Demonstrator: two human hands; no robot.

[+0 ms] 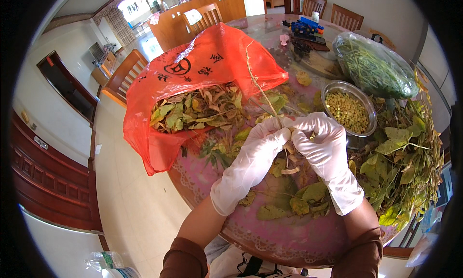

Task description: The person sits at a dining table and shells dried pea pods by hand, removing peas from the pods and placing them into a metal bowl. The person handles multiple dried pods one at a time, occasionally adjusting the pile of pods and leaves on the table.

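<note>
My left hand [266, 142], in a white glove, is shut on a thin dry plant stem [261, 90] that points up and away over the table. Close against it, my gloved right hand [318, 144] pinches at the lower part of the same plant; what lies between its fingertips is mostly hidden. Dry pods [290, 170] hang below both hands. A steel bowl [369, 128] of shelled yellow-green beans [345, 111] stands just beyond my right hand. To the left, a red plastic bag [159, 148] lies with its mouth open, showing dried leaves and pods [199, 110].
A heap of leafy bean plants [405, 162] covers the table's right side. Behind the bowl sits a clear bag of green vegetables [376, 64]. Loose leaves [273, 212] are scattered over the round table [253, 238]. A blue toy [305, 25] and wooden chairs [126, 74] are farther off.
</note>
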